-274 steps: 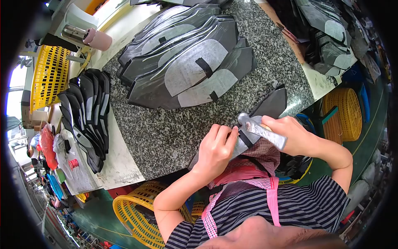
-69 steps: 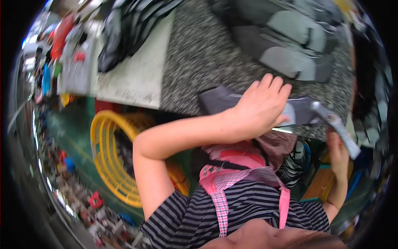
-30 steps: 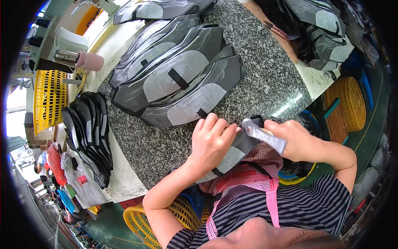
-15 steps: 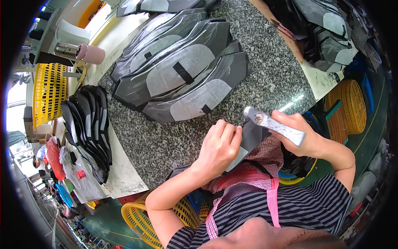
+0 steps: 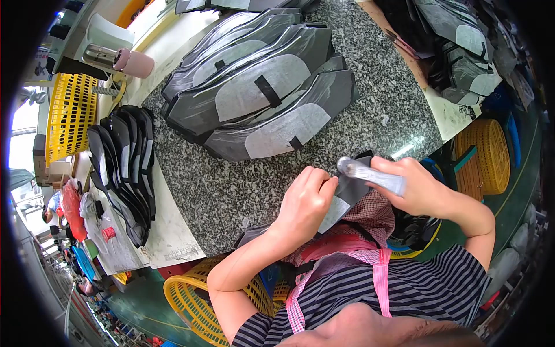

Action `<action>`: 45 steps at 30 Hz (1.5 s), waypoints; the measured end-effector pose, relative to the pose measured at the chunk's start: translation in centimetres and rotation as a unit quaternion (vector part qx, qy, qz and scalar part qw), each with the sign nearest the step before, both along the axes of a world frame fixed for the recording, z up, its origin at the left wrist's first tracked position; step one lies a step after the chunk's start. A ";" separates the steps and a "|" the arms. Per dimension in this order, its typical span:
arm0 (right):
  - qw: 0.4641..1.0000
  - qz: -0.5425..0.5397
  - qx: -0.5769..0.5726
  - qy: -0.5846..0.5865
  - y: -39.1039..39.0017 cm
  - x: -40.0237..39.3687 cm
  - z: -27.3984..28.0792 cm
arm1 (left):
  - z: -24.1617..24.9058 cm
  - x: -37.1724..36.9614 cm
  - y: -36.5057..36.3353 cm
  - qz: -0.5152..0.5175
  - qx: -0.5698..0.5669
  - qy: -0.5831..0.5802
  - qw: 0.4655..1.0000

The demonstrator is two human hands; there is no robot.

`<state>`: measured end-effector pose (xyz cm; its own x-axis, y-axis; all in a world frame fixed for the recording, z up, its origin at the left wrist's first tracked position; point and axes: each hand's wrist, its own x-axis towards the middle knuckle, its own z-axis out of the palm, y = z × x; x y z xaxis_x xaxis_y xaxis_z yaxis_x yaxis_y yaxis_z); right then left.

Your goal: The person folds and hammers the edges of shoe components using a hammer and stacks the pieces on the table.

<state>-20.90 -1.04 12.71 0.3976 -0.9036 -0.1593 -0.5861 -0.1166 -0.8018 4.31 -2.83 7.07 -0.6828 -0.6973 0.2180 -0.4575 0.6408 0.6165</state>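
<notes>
My left hand (image 5: 306,199) is closed, its fingertips pinching the edge of a dark grey panel (image 5: 351,192) at the front edge of the granite slab. This panel has a lighter grey patch on its lower part, and my left forearm hides some of it. In my right hand (image 5: 413,186) is a pale metal hammer (image 5: 376,175). Its rounded head lies over the panel, right beside my left fingertips; whether it touches cannot be made out. Beyond my hands, a stack of similar dark grey panels (image 5: 196,118) with light patches and black strips rests on the speckled granite slab (image 5: 231,191).
More dark panels (image 5: 124,168) stand in a row at the left, and others (image 5: 462,46) are heaped at the far right. A pink-capped bottle (image 5: 134,62) is at the back left. Yellow baskets (image 5: 188,295) stand by my left elbow and at the right (image 5: 494,156).
The hammer has come down and slightly left, its head closer to the panel and my left fingertips. My left hand keeps its pinch. The view has shifted a little.
</notes>
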 end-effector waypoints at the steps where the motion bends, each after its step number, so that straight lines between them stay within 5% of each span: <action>1: 0.996 0.034 0.054 0.067 -0.3 0.0 0.0 | 0.1 -0.1 0.0 -0.012 -0.014 -0.018 1.000; 3: 0.994 0.015 0.071 0.079 -0.7 0.0 0.4 | 0.4 -0.2 -0.1 -0.019 -0.028 -0.029 0.999; 6: 0.998 0.019 -0.057 -0.031 -0.1 0.3 -0.2 | 0.3 -0.2 0.3 -0.030 -0.046 -0.065 0.996; 7: 0.999 0.025 0.046 0.015 0.1 0.3 -0.4 | 0.1 0.0 0.2 -0.028 -0.044 -0.066 0.996; 9: 0.994 0.054 0.020 0.098 0.2 0.8 -1.2 | -0.6 0.4 -0.1 0.006 -0.003 0.020 1.000; 13: 0.996 0.033 0.056 0.069 -0.4 0.8 -0.6 | 0.5 1.4 0.0 0.096 0.140 0.047 0.984; 17: 0.995 0.009 0.078 0.069 -0.8 1.0 0.5 | -0.1 0.9 1.4 0.068 0.018 0.016 0.997; 19: 0.999 -0.014 -0.047 -0.021 -0.1 1.0 0.7 | 0.0 0.8 2.1 0.053 -0.006 -0.008 0.999; 20: 0.998 -0.011 -0.017 -0.066 0.4 0.9 0.3 | 0.3 0.7 2.2 0.040 -0.031 -0.039 0.998; 24: 0.993 0.057 0.044 0.094 0.2 1.1 -0.2 | 0.6 0.6 2.3 0.004 -0.064 -0.086 0.994; 27: 1.000 0.002 0.023 -0.018 0.3 1.0 0.3 | 0.6 0.7 2.3 0.012 -0.072 -0.081 0.994; 29: 0.999 0.029 0.026 0.007 1.2 1.2 -0.4 | 0.4 0.9 2.3 0.021 -0.082 -0.079 0.993; 32: 0.992 0.068 0.005 0.105 1.1 1.4 -1.3 | 0.6 2.0 2.3 0.155 0.115 0.022 0.981; 35: 0.994 0.039 0.047 0.085 0.6 1.7 -0.4 | 0.4 2.9 2.8 0.137 0.153 0.055 0.977; 40: 0.998 0.041 0.020 0.042 0.7 1.9 0.5 | 0.1 2.6 4.2 0.059 0.005 -0.004 0.998; 45: 0.992 0.086 0.001 0.090 1.3 1.9 -0.9 | 0.6 2.5 4.0 0.046 0.001 -0.045 0.998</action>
